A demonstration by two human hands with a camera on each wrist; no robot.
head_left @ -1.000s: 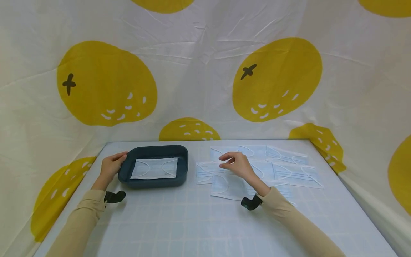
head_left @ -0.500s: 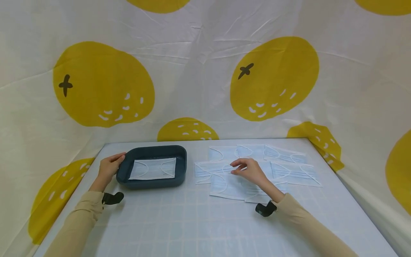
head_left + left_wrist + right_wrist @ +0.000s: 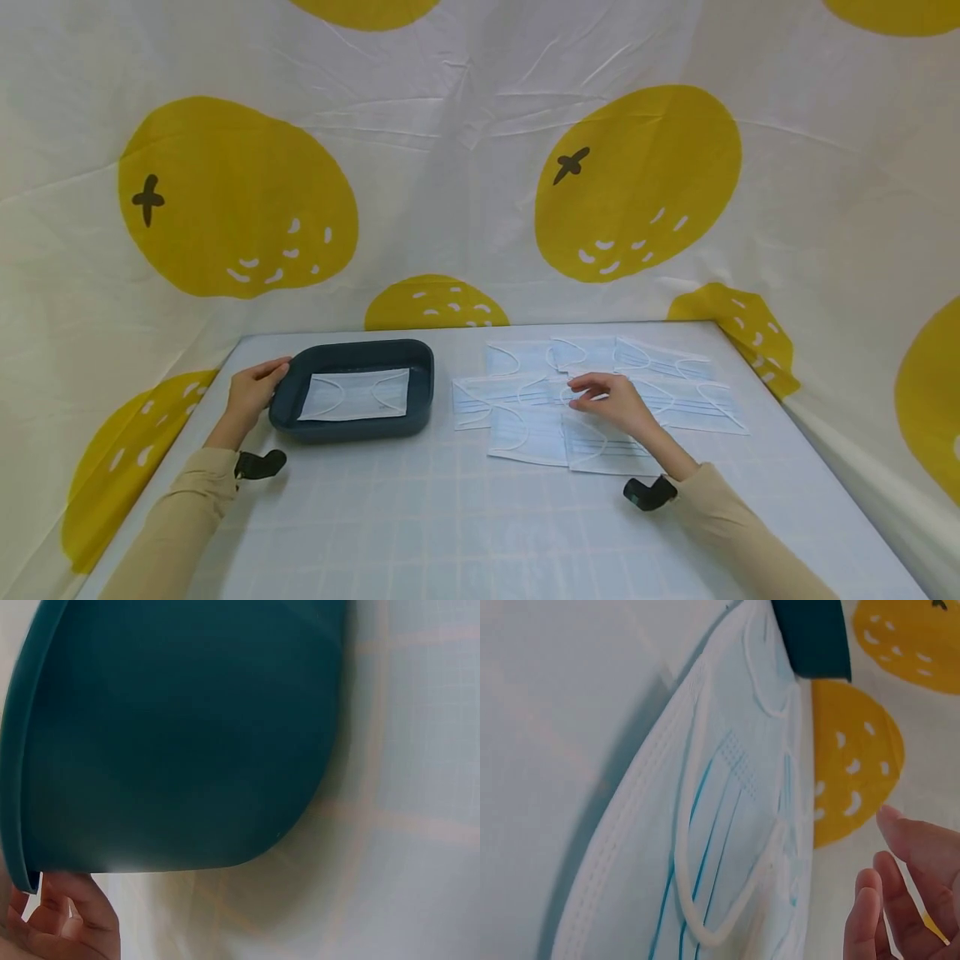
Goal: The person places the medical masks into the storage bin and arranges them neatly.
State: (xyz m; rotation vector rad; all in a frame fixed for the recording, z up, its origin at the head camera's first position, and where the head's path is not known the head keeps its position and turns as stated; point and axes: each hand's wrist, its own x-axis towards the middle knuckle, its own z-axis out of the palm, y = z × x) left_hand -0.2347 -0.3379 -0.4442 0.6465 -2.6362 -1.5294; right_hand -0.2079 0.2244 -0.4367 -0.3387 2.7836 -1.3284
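Note:
My left hand (image 3: 249, 395) grips the left end of a dark blue-green rectangular tray (image 3: 352, 430). In the left wrist view its fingers (image 3: 88, 907) are bent at the rim, beside the tray's wall (image 3: 180, 735). One pale blue face mask (image 3: 356, 395) lies flat inside the tray, ear loops on top. Over the spread of masks on the right, my right hand (image 3: 617, 403) hovers with loosely bent fingers and holds nothing. The right wrist view has a pleated mask (image 3: 712, 825) with its white ear loop, apart from the fingers (image 3: 922, 847).
Several overlapping face masks (image 3: 527, 437) cover the right half of the white gridded table (image 3: 420, 533). A white cloth (image 3: 450, 192) with yellow fruit prints hangs behind and at both sides. Each wrist wears a small black camera.
My right hand has drawn back to the right and nearer over the masks, uncovering more of them. The left hand stays at the tray, and the whole head view has shifted slightly.

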